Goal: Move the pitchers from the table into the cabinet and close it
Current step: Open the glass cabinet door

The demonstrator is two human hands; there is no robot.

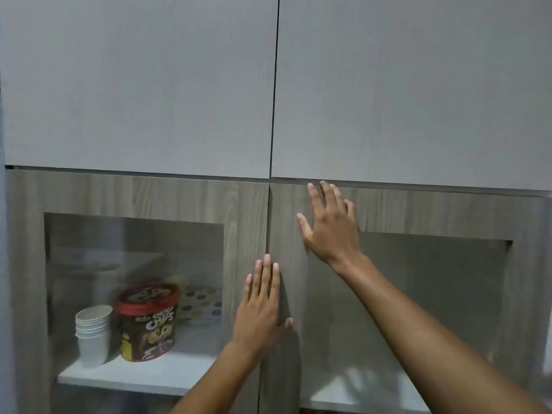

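Note:
A wood-grain cabinet with two glass-paned doors fills the view. My left hand lies flat, fingers together, across the seam between the left door and the right door. My right hand presses flat with fingers spread on the upper left corner of the right door's frame. Both doors look flush with each other. No pitcher or table is visible; the space behind the right glass pane is dim and I cannot tell what it holds.
Behind the left glass sit a stack of white paper cups, a red-lidded chocolate chips tub and a dotted box on a white shelf. Two plain grey upper doors hang above.

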